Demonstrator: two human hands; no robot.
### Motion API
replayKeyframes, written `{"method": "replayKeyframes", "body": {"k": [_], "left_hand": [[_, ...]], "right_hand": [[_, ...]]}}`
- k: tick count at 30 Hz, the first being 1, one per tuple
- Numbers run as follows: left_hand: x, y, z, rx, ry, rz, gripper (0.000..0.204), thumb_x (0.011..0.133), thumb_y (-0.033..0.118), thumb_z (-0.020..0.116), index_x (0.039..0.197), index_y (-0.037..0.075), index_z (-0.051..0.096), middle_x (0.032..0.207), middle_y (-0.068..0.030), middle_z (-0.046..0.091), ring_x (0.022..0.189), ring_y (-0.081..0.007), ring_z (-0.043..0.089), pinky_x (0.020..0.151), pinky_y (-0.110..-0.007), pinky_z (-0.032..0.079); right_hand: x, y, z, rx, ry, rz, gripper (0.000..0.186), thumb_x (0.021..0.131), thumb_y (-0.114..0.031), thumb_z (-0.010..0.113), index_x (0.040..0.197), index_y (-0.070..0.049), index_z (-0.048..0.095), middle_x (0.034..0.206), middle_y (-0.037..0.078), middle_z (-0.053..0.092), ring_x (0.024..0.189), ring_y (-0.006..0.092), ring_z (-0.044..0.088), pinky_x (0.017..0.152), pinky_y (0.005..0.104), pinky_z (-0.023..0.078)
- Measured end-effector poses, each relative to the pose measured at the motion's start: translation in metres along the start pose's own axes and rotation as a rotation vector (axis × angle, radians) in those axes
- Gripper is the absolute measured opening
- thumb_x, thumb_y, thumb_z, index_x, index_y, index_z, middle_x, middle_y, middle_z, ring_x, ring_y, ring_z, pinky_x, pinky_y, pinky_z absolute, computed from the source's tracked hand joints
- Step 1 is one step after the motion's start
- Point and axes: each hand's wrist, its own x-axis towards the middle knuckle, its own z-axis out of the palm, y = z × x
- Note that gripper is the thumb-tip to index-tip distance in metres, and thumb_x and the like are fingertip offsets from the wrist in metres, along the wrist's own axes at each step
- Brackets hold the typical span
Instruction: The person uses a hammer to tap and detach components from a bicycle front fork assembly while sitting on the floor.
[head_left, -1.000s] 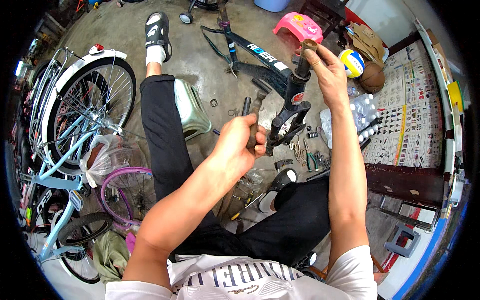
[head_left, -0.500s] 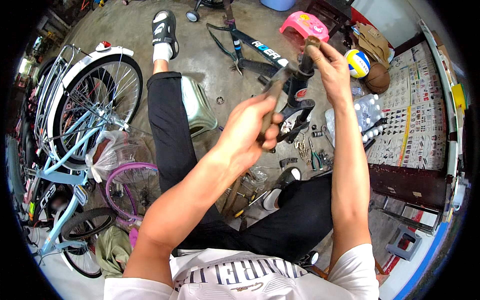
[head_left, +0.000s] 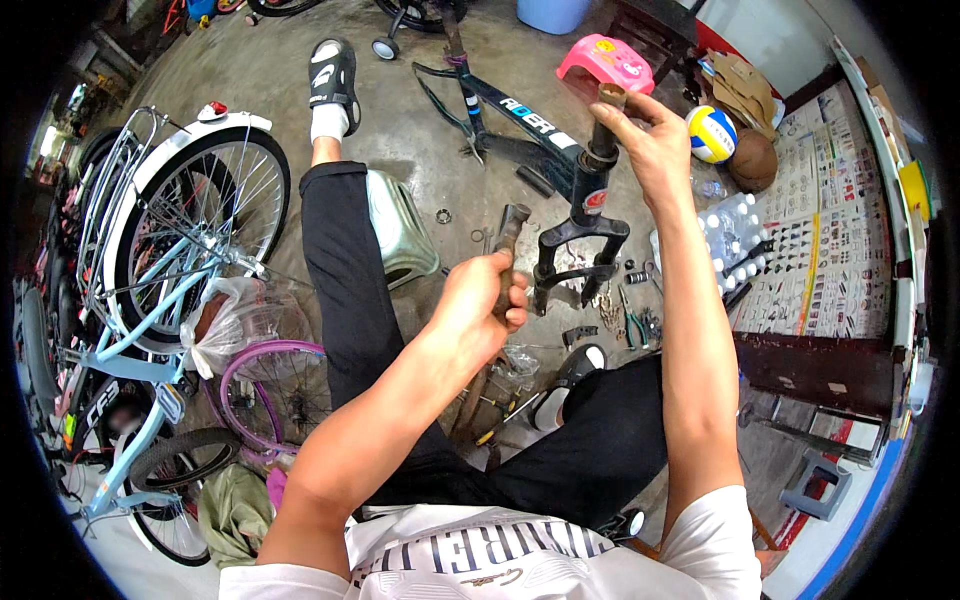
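My left hand (head_left: 484, 300) is closed round a hammer (head_left: 512, 228), head upward, held just left of a black bicycle fork (head_left: 575, 235). My right hand (head_left: 650, 145) grips a rusty metal tube (head_left: 611, 100) at the top of the fork's steerer, thumb over its side. The fork sits in the head tube of a dark bicycle frame (head_left: 505, 115) that slants away to the back. Below the fork lie loose small parts, a chain (head_left: 603, 308) and green-handled pliers (head_left: 632, 325). A short black tube (head_left: 536, 183) lies on the floor beside the frame.
A light-blue bicycle (head_left: 140, 355), pink rim (head_left: 240, 390) and bagged item (head_left: 225, 320) crowd the left. My legs straddle the work, a pale green stool (head_left: 400, 235) beside one. A pink stool (head_left: 610, 60), balls (head_left: 712, 135), bottled water pack (head_left: 730, 230) and printed board (head_left: 800, 230) are right.
My left hand swung the hammer up toward the top of the fork and has now lowered it again, left of the fork. The fork's legs have turned to face more toward me.
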Motion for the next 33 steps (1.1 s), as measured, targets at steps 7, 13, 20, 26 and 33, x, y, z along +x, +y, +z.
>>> {"method": "replayKeyframes", "body": {"k": [7,13,20,26,33], "left_hand": [[-0.016,0.018,0.016,0.151,-0.203,0.127,0.016,0.101,0.022,0.053,0.101,0.006,0.049,0.085,-0.0056,0.056,0.058,-0.0092,0.044,0.049,-0.026,0.033],[-0.001,0.018,0.031,0.151,-0.168,0.072,0.015,0.101,0.020,0.053,0.100,0.006,0.049,0.079,-0.0040,0.054,0.059,-0.0088,0.044,0.048,-0.024,0.033],[0.011,0.014,0.004,0.004,0.039,0.063,0.014,0.102,0.020,0.052,0.103,0.006,0.049,0.083,-0.0051,0.055,0.057,-0.0092,0.045,0.046,-0.025,0.032],[-0.019,0.041,0.039,0.094,-0.292,0.280,0.016,0.100,0.021,0.056,0.100,0.007,0.050,0.081,-0.0041,0.055,0.057,-0.0092,0.045,0.046,-0.025,0.032],[0.004,0.016,0.014,0.036,0.016,0.111,0.013,0.101,0.018,0.054,0.101,0.007,0.049,0.084,-0.0047,0.054,0.057,-0.0102,0.044,0.048,-0.025,0.031]], "right_hand": [[0.005,-0.008,-0.005,-0.082,0.016,-0.017,0.037,0.078,-0.026,0.086,0.102,0.000,0.076,0.087,0.005,0.074,0.079,0.0091,0.064,0.074,0.0255,0.052],[0.007,-0.009,0.003,-0.092,0.000,-0.039,0.042,0.075,-0.030,0.086,0.100,0.001,0.074,0.086,0.005,0.072,0.079,0.0107,0.064,0.072,0.0274,0.052],[0.016,-0.024,0.010,-0.228,0.154,-0.027,0.047,0.070,-0.035,0.091,0.087,0.001,0.066,0.079,0.009,0.068,0.073,0.0143,0.063,0.069,0.0310,0.052],[0.019,-0.030,0.017,-0.261,0.172,-0.075,0.051,0.068,-0.038,0.091,0.084,0.001,0.064,0.076,0.009,0.067,0.069,0.0163,0.061,0.067,0.0332,0.051],[0.020,-0.024,0.022,-0.290,0.181,-0.094,0.053,0.067,-0.039,0.092,0.080,0.001,0.060,0.073,0.008,0.064,0.068,0.0176,0.059,0.065,0.0344,0.050]]}}
